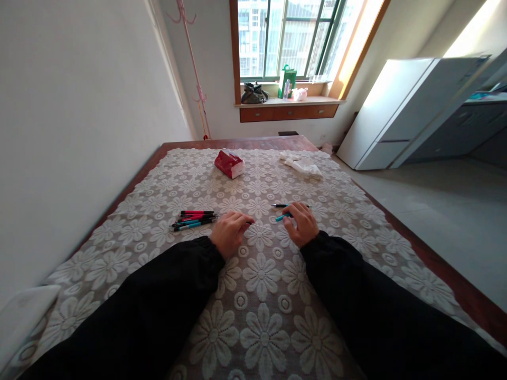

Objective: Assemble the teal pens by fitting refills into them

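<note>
My left hand point(229, 233) is closed, pinching the dark end of a thin pale pen refill point(262, 227) that points right across the lace tablecloth point(261, 274). My right hand point(302, 226) curls its fingers round a blue pen barrel point(282, 217), whose end sticks out to the left. A black pen point(279, 205) lies just past my right fingers, partly covered by them. To the left of my left hand is a bunch of several pens point(194, 217) in red, black and blue, their right ends close to the hand.
Farther back on the table lie a red tissue pack point(228, 163) and a crumpled white plastic bag point(304, 167). A wall point(79, 105) runs along the left side. Beyond the table are a window sill with bags, a pink coat stand point(190, 47) and a white fridge point(388, 111).
</note>
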Tool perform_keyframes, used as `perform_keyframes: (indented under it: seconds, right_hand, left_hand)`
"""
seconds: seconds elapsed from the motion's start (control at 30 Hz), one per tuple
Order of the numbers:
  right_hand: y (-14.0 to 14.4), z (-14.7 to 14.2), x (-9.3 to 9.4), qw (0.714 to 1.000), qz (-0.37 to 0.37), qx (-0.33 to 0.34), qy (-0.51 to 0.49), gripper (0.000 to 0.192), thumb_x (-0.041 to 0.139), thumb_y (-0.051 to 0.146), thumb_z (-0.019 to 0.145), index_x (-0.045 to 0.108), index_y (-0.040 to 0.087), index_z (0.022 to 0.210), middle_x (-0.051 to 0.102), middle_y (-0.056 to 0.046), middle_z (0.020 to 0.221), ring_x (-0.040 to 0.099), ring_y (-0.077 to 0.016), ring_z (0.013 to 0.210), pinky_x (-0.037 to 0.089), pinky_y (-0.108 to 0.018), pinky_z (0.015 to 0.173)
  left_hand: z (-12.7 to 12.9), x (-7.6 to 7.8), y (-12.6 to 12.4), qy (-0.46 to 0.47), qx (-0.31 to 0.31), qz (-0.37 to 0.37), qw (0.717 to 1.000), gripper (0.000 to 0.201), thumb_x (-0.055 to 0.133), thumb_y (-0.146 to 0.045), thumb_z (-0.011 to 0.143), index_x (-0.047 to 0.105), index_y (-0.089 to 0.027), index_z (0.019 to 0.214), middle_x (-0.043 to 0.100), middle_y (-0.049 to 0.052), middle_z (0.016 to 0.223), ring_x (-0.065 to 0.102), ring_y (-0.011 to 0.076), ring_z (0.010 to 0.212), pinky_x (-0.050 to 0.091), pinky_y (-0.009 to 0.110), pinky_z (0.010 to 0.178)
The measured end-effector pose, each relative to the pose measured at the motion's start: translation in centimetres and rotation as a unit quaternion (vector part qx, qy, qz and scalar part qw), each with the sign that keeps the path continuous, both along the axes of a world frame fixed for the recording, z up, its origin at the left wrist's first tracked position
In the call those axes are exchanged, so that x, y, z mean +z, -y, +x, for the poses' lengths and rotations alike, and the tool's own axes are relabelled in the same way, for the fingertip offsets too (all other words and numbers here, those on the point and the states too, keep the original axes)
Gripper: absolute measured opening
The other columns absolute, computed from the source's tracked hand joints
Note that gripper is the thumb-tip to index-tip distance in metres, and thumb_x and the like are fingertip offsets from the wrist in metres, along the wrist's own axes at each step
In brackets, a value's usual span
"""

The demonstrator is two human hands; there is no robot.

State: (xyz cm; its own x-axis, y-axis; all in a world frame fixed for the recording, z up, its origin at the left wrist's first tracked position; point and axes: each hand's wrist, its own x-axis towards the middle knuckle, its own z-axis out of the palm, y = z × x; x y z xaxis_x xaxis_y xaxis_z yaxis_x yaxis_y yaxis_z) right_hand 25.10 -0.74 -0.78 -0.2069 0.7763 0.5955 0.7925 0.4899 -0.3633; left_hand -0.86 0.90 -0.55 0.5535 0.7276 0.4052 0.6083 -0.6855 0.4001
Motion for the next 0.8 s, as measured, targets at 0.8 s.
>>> perform_keyframes:
  seconds: [0.8]
  right_hand:
    - [0.5,-0.5,0.3,0.980,0.059,0.180,0.057,0.014,0.055,0.013,0.084,0.063,0.022,0.090,0.065,-0.004,0.084,0.054,-0.0207,0.083,0.041,-0.036,0.078]
  left_hand:
    - [0.3,0.6,0.4,0.239,-0.032,-0.066,0.968,0.017,0.064,-0.015,0.089,0.063,-0.021,0.105,0.071,0.002,0.094,0.066,0.0156,0.083,0.055,0.028,0.074]
